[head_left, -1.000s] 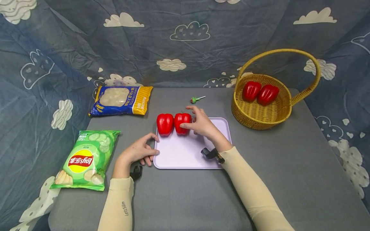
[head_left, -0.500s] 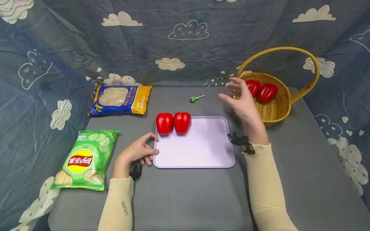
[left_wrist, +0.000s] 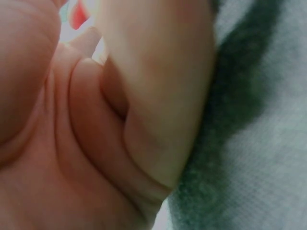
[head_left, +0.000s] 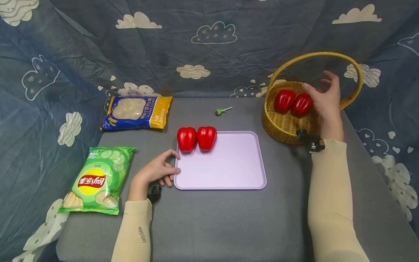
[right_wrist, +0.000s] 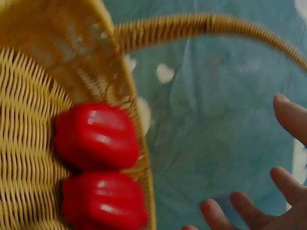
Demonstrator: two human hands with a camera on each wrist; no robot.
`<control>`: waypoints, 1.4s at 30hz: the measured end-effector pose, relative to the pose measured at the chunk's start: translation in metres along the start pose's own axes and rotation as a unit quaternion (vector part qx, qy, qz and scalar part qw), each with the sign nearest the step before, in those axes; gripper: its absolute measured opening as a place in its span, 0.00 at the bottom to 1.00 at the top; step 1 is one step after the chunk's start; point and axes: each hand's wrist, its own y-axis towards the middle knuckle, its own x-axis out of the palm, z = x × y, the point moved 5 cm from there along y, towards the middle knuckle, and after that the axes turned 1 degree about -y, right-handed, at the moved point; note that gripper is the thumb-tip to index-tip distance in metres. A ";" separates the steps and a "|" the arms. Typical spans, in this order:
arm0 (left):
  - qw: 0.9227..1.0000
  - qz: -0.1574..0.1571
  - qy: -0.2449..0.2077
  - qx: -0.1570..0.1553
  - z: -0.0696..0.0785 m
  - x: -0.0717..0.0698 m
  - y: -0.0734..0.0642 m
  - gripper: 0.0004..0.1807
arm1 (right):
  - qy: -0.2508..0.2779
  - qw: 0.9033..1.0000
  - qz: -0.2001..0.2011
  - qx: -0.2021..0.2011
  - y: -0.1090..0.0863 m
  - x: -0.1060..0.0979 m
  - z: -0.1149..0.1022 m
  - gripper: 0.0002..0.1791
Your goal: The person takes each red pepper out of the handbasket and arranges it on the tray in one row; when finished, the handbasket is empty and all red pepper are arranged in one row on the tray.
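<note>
Two red bell peppers, a left one (head_left: 187, 139) and a right one (head_left: 207, 138), stand side by side in the far left corner of the lilac tray (head_left: 226, 163). My left hand (head_left: 157, 169) rests at the tray's left edge, thumb and forefinger touching the rim; the left wrist view shows mostly palm and bent fingers. Over the right side of the wicker basket (head_left: 278, 131) hovers my right hand (head_left: 327, 98), fingers spread, holding nothing. Inside the basket lie two more red bell peppers, one to the left (right_wrist: 98, 136) and one nearer the hand (head_left: 302, 104).
The basket's tall handle (head_left: 320, 54) arches above the right hand. A green chip bag (head_left: 95, 182) lies at the left, with a blue and yellow pasta bag (head_left: 135, 112) behind it. Beyond the tray is a lollipop (head_left: 222, 111). A cloud-patterned cloth hangs behind the table.
My right hand has left the right-hand pepper on the tray and travelled rightward to above the basket. The left hand has stayed at the tray's edge.
</note>
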 end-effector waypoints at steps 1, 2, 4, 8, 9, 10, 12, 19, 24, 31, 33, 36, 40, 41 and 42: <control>1.000 0.000 0.000 -0.001 0.000 0.000 0.000 0.26 | -0.004 1.000 0.002 0.007 0.008 -0.002 0.003 0.44; 1.000 0.000 0.000 -0.001 0.000 0.000 0.000 0.26 | -0.006 1.000 0.003 0.013 0.015 -0.004 0.007 0.44; 1.000 0.001 0.000 -0.004 0.000 -0.001 0.000 0.26 | -0.011 1.000 0.003 0.022 0.027 -0.006 0.014 0.45; 1.000 0.002 -0.001 -0.006 0.001 -0.001 0.000 0.26 | -0.027 0.999 -0.009 0.028 0.043 -0.006 0.029 0.46; 1.000 0.002 -0.002 -0.006 0.001 -0.001 0.000 0.26 | -0.031 0.999 -0.013 0.030 0.046 -0.006 0.032 0.47; 1.000 0.002 -0.002 -0.005 0.001 -0.001 0.000 0.26 | -0.033 0.999 -0.017 0.033 0.048 -0.006 0.036 0.47; 1.000 0.001 -0.004 -0.004 0.001 -0.001 0.000 0.26 | -0.031 0.998 -0.027 0.047 0.051 -0.005 0.044 0.48; 1.000 0.002 -0.003 -0.004 0.001 -0.001 0.000 0.26 | 0.022 0.995 -0.056 0.085 0.058 -0.003 0.066 0.51; 1.000 0.002 -0.003 -0.001 0.000 -0.001 0.000 0.26 | 0.027 0.989 -0.091 0.110 0.059 0.002 0.073 0.52; 1.000 0.003 0.002 0.002 -0.001 0.000 0.001 0.27 | 0.002 0.986 -0.112 0.125 0.060 0.008 0.079 0.54; 1.000 0.004 0.004 0.001 -0.001 0.000 0.001 0.27 | -0.004 0.986 -0.117 0.122 0.060 0.009 0.079 0.54; 1.000 0.005 0.004 0.002 -0.001 -0.001 0.001 0.27 | -0.003 0.985 -0.123 0.119 0.061 0.012 0.080 0.53; 1.000 0.005 0.003 0.003 -0.002 -0.002 0.000 0.27 | -0.001 0.985 -0.125 0.118 0.063 0.016 0.081 0.52; 1.000 0.006 0.003 0.002 -0.002 -0.002 0.000 0.27 | -0.004 0.985 -0.125 0.117 0.064 0.017 0.081 0.52; 1.000 0.006 0.002 0.001 -0.002 -0.002 0.000 0.28 | -0.006 0.985 -0.126 0.117 0.064 0.017 0.081 0.52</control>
